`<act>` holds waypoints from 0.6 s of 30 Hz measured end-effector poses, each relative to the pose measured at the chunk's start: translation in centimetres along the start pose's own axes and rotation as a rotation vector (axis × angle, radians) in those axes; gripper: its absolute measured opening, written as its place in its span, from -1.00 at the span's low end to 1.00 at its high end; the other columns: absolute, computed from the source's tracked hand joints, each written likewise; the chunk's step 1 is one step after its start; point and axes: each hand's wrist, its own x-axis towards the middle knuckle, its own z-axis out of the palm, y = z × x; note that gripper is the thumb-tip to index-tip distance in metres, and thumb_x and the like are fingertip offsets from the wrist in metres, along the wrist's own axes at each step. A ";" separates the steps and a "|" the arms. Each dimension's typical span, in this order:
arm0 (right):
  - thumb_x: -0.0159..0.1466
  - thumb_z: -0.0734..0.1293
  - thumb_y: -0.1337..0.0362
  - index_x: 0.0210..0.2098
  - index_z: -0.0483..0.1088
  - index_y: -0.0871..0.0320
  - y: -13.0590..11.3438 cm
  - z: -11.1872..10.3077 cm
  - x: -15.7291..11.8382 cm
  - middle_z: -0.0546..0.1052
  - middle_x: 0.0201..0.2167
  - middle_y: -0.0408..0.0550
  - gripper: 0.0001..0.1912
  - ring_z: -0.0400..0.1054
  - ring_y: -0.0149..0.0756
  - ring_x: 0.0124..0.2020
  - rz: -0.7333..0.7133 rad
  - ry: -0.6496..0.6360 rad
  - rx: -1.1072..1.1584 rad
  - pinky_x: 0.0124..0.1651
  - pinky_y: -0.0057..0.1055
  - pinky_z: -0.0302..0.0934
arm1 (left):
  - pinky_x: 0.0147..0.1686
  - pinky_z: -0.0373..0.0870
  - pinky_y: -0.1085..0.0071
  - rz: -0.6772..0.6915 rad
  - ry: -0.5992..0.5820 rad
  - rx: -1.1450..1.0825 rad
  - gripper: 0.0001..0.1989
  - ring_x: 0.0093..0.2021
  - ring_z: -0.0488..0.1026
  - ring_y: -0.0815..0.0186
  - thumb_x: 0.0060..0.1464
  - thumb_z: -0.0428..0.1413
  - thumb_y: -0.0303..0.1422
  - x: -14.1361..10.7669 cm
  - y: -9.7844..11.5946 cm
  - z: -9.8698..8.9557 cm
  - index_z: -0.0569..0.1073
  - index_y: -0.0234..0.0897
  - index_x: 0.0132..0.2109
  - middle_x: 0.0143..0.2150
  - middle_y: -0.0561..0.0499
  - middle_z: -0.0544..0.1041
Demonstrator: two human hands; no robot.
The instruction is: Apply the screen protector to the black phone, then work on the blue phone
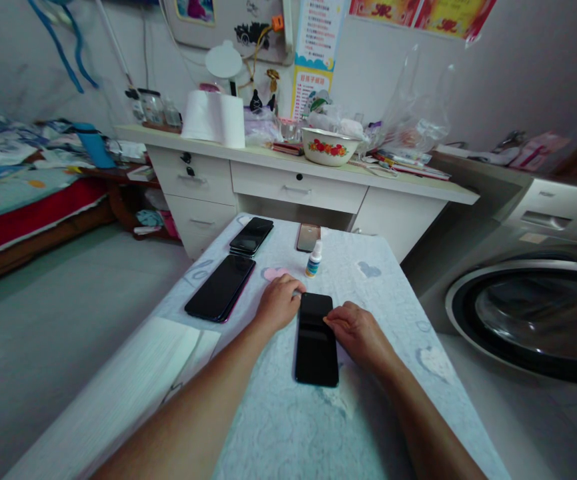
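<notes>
"Where is the black phone placed?"

"It is laid flat on the tabletop, between the left hand and the right hand."

"How is it met by each?"

"Its far left corner is closely bordered by the left hand; its right edge is overlapped, above the middle, by the right hand."

"Are they spread wide?"

"Both are curled narrow; whether anything is gripped cannot be told."

"What is set around?"

"A small bottle is stood just beyond; a dark handset is laid left of the left hand."
</notes>
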 end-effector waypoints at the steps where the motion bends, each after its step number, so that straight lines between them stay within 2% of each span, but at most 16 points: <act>1: 0.29 0.25 0.28 -0.30 0.49 0.11 -0.2 -0.1 -0.1 0.42 -0.40 -0.11 -0.83 0.34 -0.35 -0.34 -0.013 -0.024 0.008 -0.27 -0.45 0.16 | 0.00 0.31 0.33 0.001 0.000 0.001 -0.74 -0.07 0.38 0.27 -0.04 0.01 -0.56 0.0 0.0 0.0 0.51 -0.23 -0.23 -0.17 -0.02 0.47; 14: 0.24 0.31 0.33 -0.40 0.49 0.13 -2.3 -0.5 -0.6 0.40 -0.42 -0.12 -0.87 0.30 -0.43 -0.42 -0.112 -0.229 0.144 -0.36 -0.51 0.14 | 0.01 0.30 0.33 -0.015 -0.007 -0.006 -0.74 -0.07 0.38 0.27 -0.03 0.02 -0.55 -0.1 -0.1 0.0 0.51 -0.23 -0.22 -0.16 -0.02 0.46; 18: 0.24 0.32 0.32 -0.39 0.49 0.13 -2.0 -0.4 -0.5 0.40 -0.41 -0.12 -0.89 0.29 -0.42 -0.41 -0.097 -0.202 0.149 -0.36 -0.50 0.14 | 0.01 0.30 0.32 -0.012 -0.006 -0.003 -0.74 -0.07 0.38 0.27 -0.03 0.02 -0.55 0.0 -0.1 0.1 0.51 -0.23 -0.22 -0.16 -0.02 0.46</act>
